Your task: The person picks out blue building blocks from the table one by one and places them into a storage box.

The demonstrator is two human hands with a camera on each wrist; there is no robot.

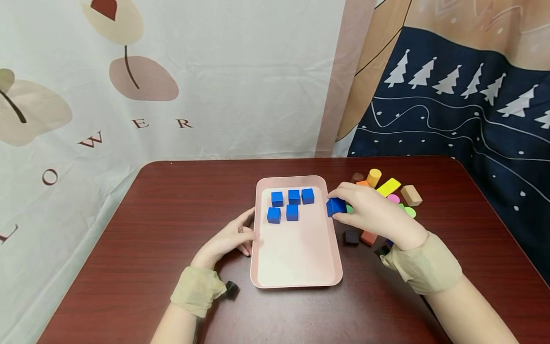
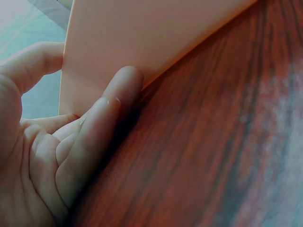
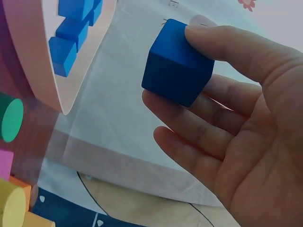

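A pink tray (image 1: 296, 258) lies on the dark wooden table, with several blue cubes (image 1: 292, 212) standing in its far half. My left hand (image 1: 229, 236) holds the tray's left side. In the left wrist view, its thumb (image 2: 40, 61) reaches over the rim and other fingertips touch the outer wall (image 2: 113, 38). My right hand (image 1: 365, 208) pinches another blue cube (image 3: 177, 66) between thumb and fingers. That cube hangs by the tray's right rim, off the table in the right wrist view.
Right of the tray lie loose coloured blocks: a yellow cylinder (image 1: 374, 177), a yellow bar (image 1: 388, 187), a natural wood block (image 1: 411, 195) and a black block (image 1: 351, 237), among several others. Some are partly hidden under the right hand. Printed cloth (image 1: 258, 95) hangs behind the table.
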